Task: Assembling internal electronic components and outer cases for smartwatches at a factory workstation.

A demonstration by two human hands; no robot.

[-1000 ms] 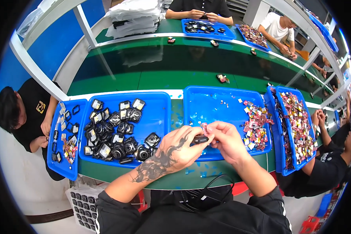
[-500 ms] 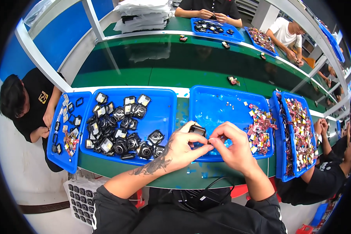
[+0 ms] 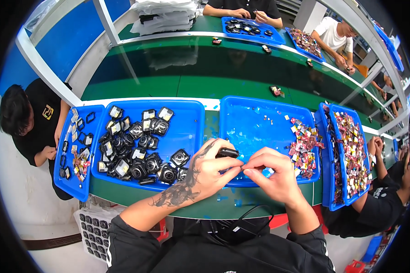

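Black case (image 3: 227, 153) in left hand (image 3: 210, 169), more edge-on than before; right hand (image 3: 278, 175) narrowly pinched beside, contents unclear.

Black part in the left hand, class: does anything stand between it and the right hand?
Partly: the fingertips of the left hand, just below the black part, lie between it and the right hand. No other object visibly stands between them. Anything pinched there is too small to tell.

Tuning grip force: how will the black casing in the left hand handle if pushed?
The black casing looks stiff, unbent in the left hand; its glossy surface may slip; its flattish shape suggests sliding over rolling.
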